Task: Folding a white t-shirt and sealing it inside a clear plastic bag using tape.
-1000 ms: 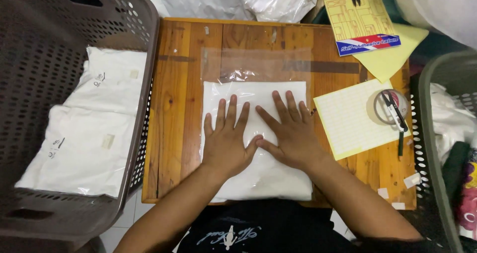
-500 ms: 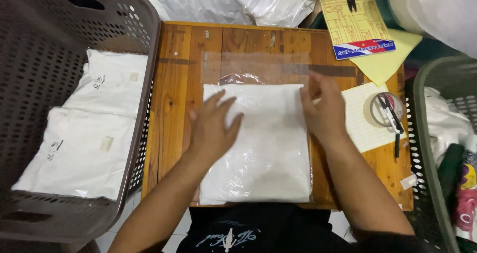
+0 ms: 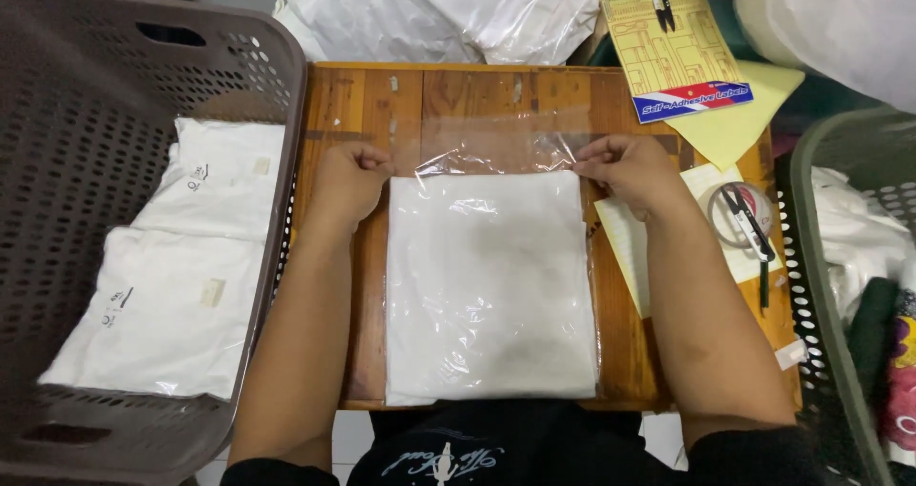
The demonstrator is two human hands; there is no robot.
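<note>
Fingers of the left hand [image 3: 348, 183] were pinched together on the left corner of the clear flap [image 3: 496, 147] of a plastic bag; fingers of the right hand [image 3: 632, 173] were pinched on its right corner. The bag held a folded white garment [image 3: 489, 290], lying flat at the middle of the wooden bench [image 3: 367, 104], the flap extending away from the person. A brown basket [image 3: 114, 76] to the left contained bagged white garments [image 3: 181, 276]. A tape roll [image 3: 737, 214] and yellow label sheets [image 3: 673, 47] lay at right.
</note>
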